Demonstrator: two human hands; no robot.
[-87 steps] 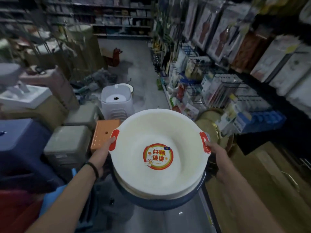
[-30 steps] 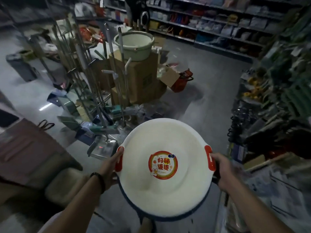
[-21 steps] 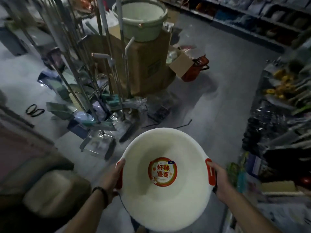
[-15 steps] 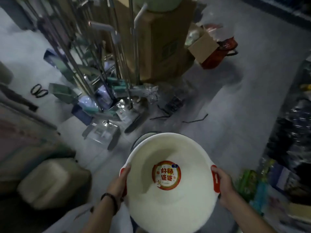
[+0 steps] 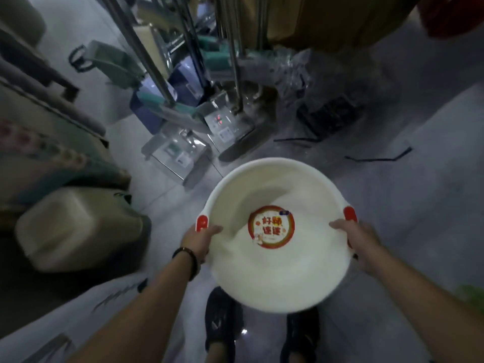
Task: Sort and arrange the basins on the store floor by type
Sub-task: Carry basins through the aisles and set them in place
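A: Grey store floor [image 5: 392,205] all around, dimly lit. What's closest?

B: Two dark shoes [image 5: 222,326], right below the near edge of the basin [image 5: 277,279]. Both hands hold the basin in the air above the floor, mouth up and roughly level.

A: How do the hands sit?

B: The left hand [image 5: 200,241] wraps the rim on the near side of the left red handle [image 5: 202,222], thumb lying inside the bowl and fingers hidden underneath. The right hand [image 5: 358,239] mirrors it beside the right red handle [image 5: 350,214].

A: How will it handle?

B: It's thin white plastic, empty apart from a round sticker [image 5: 271,227] on its bottom, so I'd judge it light. The smooth walls could slip, and the rim probably flexes a little. The two red handles look like the proper places to take hold, one on each side.

A: And beyond the basin?

B: To its left a beige container [image 5: 78,226] sits on the floor. Just past the basin's far rim stand packaged dustpans [image 5: 180,153], with metal poles [image 5: 146,56] rising from them. A black strap [image 5: 379,157] lies off to the far right. Farthest off is a brown box [image 5: 327,17], cardboard by the look.
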